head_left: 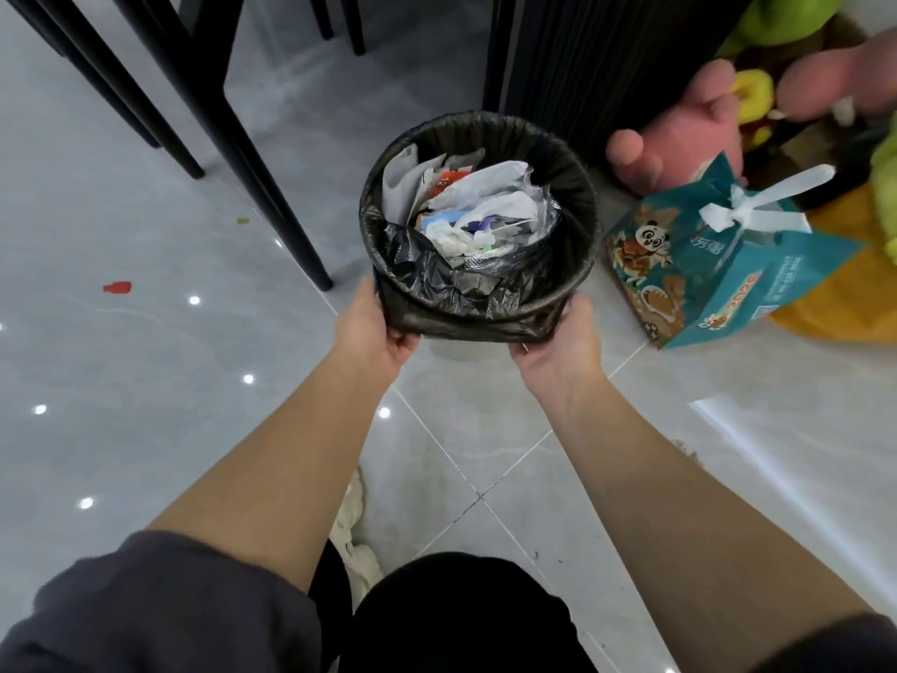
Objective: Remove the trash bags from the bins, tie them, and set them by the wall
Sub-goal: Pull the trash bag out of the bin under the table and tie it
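At the bottom centre of the frame are the person's black trousers [461, 619], with grey sleeves [170, 599] in the two lower corners and a crumpled cream cloth [357, 522] lying just left of the knee. Bare forearms run up from there to the middle of the frame.

The left hand [376, 327] and right hand [563, 342] each grasp the turned-down hem of the black trash bag [485, 310] at the near side of the rim, fingers curled under the plastic. The bag still lines the bin [454, 351], of which only a pale strip shows below the hem. The bag's edge is folded over the rim all the way round. Inside, the trash [466, 206] of paper, wrappers and tissue is heaped below the rim.

The glossy grey tile floor [145, 405] lies open at lower left and lower right. A red scrap [116, 287] sits at mid-left.

The sides are tighter. The foot of one of the black chair legs [218, 138] lands just beside the bin's left edge, close to the left hand, and the legs slant away to the upper left. On the right, a teal bag [704, 274] with a panda print and a white knotted tie lies just beside the bin. Whether the two touch cannot be told.

Behind the bin, at upper centre, a dark ribbed panel [582, 55] stands close to the far rim. Pink and yellow-green plush toys [679, 133] fill the upper right corner.
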`<state>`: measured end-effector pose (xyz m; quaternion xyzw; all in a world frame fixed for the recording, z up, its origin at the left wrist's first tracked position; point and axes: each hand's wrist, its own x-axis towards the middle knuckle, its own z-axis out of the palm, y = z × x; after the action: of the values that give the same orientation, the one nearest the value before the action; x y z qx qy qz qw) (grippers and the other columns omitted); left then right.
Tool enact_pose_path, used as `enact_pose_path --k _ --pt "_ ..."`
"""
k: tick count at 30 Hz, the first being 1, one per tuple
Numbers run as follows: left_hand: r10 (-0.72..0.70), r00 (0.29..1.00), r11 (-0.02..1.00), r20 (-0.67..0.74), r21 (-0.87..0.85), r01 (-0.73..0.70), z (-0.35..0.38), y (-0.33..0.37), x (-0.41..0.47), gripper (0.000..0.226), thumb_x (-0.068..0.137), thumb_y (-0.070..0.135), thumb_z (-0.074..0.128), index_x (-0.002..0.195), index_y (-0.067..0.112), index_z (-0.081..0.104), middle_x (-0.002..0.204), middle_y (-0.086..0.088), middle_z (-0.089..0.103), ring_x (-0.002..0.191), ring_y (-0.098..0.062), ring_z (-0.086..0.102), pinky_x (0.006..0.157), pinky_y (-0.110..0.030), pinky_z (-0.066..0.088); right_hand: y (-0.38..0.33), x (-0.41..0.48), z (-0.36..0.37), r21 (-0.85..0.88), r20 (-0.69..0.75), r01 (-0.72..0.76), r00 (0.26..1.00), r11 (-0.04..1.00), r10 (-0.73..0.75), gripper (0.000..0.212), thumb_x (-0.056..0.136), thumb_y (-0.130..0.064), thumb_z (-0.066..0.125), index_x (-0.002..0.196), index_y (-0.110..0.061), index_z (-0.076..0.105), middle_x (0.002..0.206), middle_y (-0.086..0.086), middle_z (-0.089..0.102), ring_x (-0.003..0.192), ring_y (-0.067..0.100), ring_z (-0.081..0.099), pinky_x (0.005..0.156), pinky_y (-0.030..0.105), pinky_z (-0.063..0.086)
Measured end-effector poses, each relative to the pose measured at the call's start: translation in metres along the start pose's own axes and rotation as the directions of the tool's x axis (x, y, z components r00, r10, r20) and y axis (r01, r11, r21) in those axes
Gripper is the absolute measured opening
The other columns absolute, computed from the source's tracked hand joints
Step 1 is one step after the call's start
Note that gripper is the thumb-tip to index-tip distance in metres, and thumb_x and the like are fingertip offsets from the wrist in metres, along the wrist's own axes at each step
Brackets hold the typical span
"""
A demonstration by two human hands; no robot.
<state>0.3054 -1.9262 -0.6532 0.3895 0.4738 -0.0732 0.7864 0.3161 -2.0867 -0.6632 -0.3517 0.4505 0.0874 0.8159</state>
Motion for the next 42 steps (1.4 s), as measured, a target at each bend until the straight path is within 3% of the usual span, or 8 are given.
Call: enact_pose_path --k 4,12,19,28,33,36,39,42 --pt "0.063 0.998 0.988 0.012 0.141 -0.064 -0.005 0.019 -0.011 0.037 0.097 0.019 0.047 0.061 0.020 0.039 0.037 0.009 0.026 0.029 -0.006 0.017 0.033 -0.012 0.024 -0.016 -0.017 0.000 -0.079 -0.022 0.024 0.999 0.997 -0.026 0.024 0.095 -0.039 0.052 0.105 -0.019 0.060 0.094 0.000 0.070 0.079 0.016 0.067 0.052 0.025 0.052" --pt "-0.120 0.993 0.910 0.005 0.400 0.108 -0.005 0.013 -0.036 0.027 0.091 0.035 0.046 0.108 0.015 0.050 0.095 -0.008 0.060 0.077 -0.022 0.062 0.060 -0.033 0.052 -0.016 -0.039 -0.008 -0.183 0.026 0.049 0.999 0.982 -0.045 0.021 0.093 -0.023 0.058 0.110 -0.011 0.055 0.079 0.004 0.066 0.042 0.008 0.063 0.041 0.017 0.048" --pt "-0.011 1.000 0.817 -0.003 0.576 0.011 0.009 0.019 -0.051 0.027 0.099 0.019 0.035 0.081 0.010 0.054 0.069 -0.005 0.056 0.060 -0.018 0.060 0.059 -0.031 0.054 -0.024 -0.042 -0.008 -0.288 0.049 0.029 0.999 0.957 -0.016 0.012 0.094 -0.020 0.055 0.102 -0.012 0.052 0.069 0.002 0.059 0.035 0.007 0.057 0.039 0.014 0.044" --pt "0.364 0.921 0.691 0.142 0.622 -0.369 0.040 0.087 -0.067 0.024 0.092 0.021 0.039 0.077 0.008 0.053 0.057 -0.007 0.056 0.035 -0.017 0.054 0.046 -0.025 0.050 -0.052 -0.061 0.025 -0.329 0.216 0.366 0.926 0.871 -0.308 0.015 0.089 -0.012 0.057 0.081 -0.014 0.044 0.058 0.003 0.051 0.041 0.010 0.055 0.045 0.022 0.048" --pt "0.268 0.963 0.625 -0.007 0.763 -0.168 0.044 0.096 -0.048 0.026 0.084 0.040 0.048 0.085 0.015 0.054 0.075 -0.003 0.053 0.059 -0.020 0.058 0.055 -0.024 0.048 -0.067 -0.027 0.019 -0.549 0.108 0.376 0.918 0.747 -0.382 0.022 0.085 -0.019 0.058 0.095 -0.014 0.039 0.064 0.005 0.050 0.034 0.009 0.046 0.035 0.015 0.031" --pt "0.236 0.970 0.585 -0.057 0.805 -0.095 0.042 0.101 -0.029 0.033 0.081 0.043 0.056 0.100 0.016 0.055 0.085 -0.004 0.053 0.069 -0.021 0.058 0.059 -0.026 0.052 -0.084 -0.004 0.015 -0.667 0.053 0.381 0.881 0.640 -0.470 0.036 0.071 -0.034 0.061 0.096 -0.020 0.040 0.084 0.007 0.053 0.057 0.018 0.052 0.044 0.019 0.033" --pt "0.311 0.949 0.395 0.041 0.903 -0.168 0.036 0.101 -0.011 0.013 0.089 0.019 0.054 0.086 0.006 0.053 0.085 -0.014 0.058 0.065 -0.029 0.060 0.064 -0.036 0.059 -0.093 0.025 0.013 -0.790 0.119 0.372 0.873 0.487 -0.473 0.032 0.056 -0.045 0.056 0.079 -0.026 0.046 0.082 0.005 0.052 0.073 0.024 0.051 0.055 0.027 0.034" --pt "0.445 0.847 -0.132 0.292 0.956 -0.260 0.025 0.098 0.000 0.026 0.083 -0.001 0.051 0.061 0.009 0.041 0.077 -0.020 0.057 0.072 -0.034 0.056 0.064 -0.040 0.049 -0.093 0.032 0.013 -0.849 0.196 0.398 0.849 0.349 -0.491 0.030 0.064 -0.035 0.053 0.067 -0.006 0.056 0.063 0.010 0.048 0.061 0.024 0.047 0.057 0.036 0.037"
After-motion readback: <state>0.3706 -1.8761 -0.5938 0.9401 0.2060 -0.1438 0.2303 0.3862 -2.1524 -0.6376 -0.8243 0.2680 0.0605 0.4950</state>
